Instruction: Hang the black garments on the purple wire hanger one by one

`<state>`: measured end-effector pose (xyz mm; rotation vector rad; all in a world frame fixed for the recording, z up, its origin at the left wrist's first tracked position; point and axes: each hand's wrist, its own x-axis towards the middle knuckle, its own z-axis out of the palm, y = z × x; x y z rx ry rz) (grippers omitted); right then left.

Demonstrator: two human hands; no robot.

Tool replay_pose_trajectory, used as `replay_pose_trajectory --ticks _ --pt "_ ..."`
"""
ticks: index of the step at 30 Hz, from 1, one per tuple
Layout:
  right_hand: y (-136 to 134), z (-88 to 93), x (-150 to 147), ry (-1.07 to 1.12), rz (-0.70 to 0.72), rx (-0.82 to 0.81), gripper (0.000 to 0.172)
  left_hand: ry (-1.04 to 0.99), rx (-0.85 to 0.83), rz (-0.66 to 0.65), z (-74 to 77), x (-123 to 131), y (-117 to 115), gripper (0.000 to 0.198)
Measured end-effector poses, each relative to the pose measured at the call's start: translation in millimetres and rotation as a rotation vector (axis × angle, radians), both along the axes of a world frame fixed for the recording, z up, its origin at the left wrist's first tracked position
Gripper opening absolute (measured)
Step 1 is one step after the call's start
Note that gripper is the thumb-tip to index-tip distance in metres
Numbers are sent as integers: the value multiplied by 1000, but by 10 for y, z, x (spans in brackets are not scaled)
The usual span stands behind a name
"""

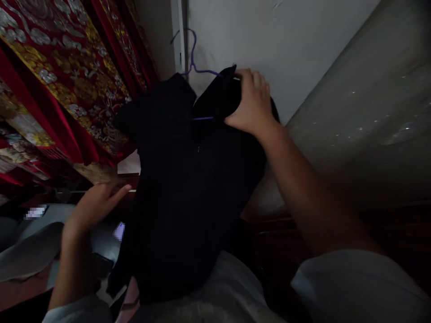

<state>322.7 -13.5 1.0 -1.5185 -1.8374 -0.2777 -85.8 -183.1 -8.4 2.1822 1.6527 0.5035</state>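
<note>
A black short-sleeved garment [188,193] hangs in front of me on a thin purple clothes hanger [192,54]. The hanger's hook and part of its lower bar show through the open neck. At the garment's upper right, by the collar and shoulder, my right hand [252,101] is closed on the cloth, thumb in front and fingers over the top edge. My left hand [92,204] is to the left of the garment, apart from it, with one digit stretched out towards it. Its other fingers are dim and partly hidden; I see nothing held in it.
Red cloth with gold and silver embroidery [77,67] hangs at the upper left. A pale wall [269,36] stands behind, and a large greyish plastic-like sheet [367,121] slopes down on the right. Grey cloth items [33,251] lie at the lower left. The light is dim.
</note>
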Motion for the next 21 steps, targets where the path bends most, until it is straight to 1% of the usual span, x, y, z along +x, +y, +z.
replay_pose_trajectory --ticks 2,3,5,6,7,8,10,12,14,15,17,19,21 --pt "-44 -58 -44 -21 64 0 86 -33 35 -1 -156 323 161 34" --pt "-64 -99 -54 -28 90 -6 84 -58 45 -46 -249 477 240 35" --pt "-88 -193 -50 -39 115 -18 83 -135 52 -223 -457 776 403 35" --pt "-90 -242 -37 -41 108 -20 84 -147 55 -306 -566 921 491 39" --pt "-86 -290 -20 -41 90 -20 85 -131 60 -359 -673 1061 584 47" --pt "-77 -333 0 -42 73 -20 86 -95 76 -379 -775 1192 683 55" --pt "-59 -401 37 -40 41 -20 87 8 112 -329 -951 1411 889 67" --pt "-47 -448 64 -41 44 -42 89 133 129 -223 -1077 1560 1086 68" --pt "-39 -486 80 -40 75 -80 91 230 133 -128 -1151 1635 1242 59" --pt "-32 -507 88 -35 89 -96 92 252 143 -102 -1172 1651 1297 54" --pt "-3 -555 111 -11 114 -115 96 227 188 -109 -1187 1658 1362 50" --pt "50 -610 156 20 129 -122 98 171 244 -159 -1179 1660 1382 55" --pt "121 -658 225 37 147 -119 98 153 263 -159 -1159 1679 1390 63"
